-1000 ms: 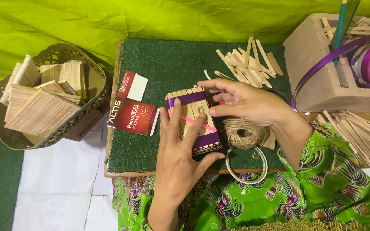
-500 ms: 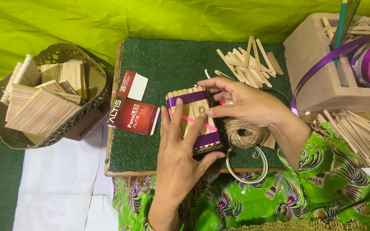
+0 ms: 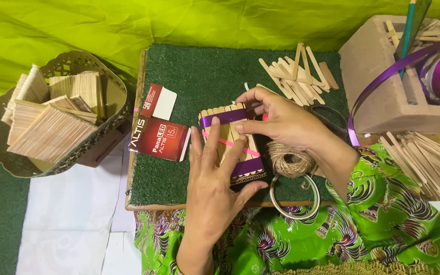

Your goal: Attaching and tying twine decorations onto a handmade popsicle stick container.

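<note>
Nothing has shifted since earlier: the left hand presses flat on the stick panel, the nearer right hand pinches its upper purple ribbon, beside the twine ball.

1. The scene is bright and evenly lit, with soft, diffuse light and saturated colours throughout.
2. Shadows are faint and short: a soft dark patch lies under the left hand on the green mat, and a deeper one sits below the basket on its right side.
3. Mild sheen shows on the purple ribbon and the red card box; nothing is blown out.
4. Focus is sharp across the worktop, and the stick grain reads clearly.
5. No motion blur appears on either hand.
6. Straight edges bend slightly near the frame borders.
</note>
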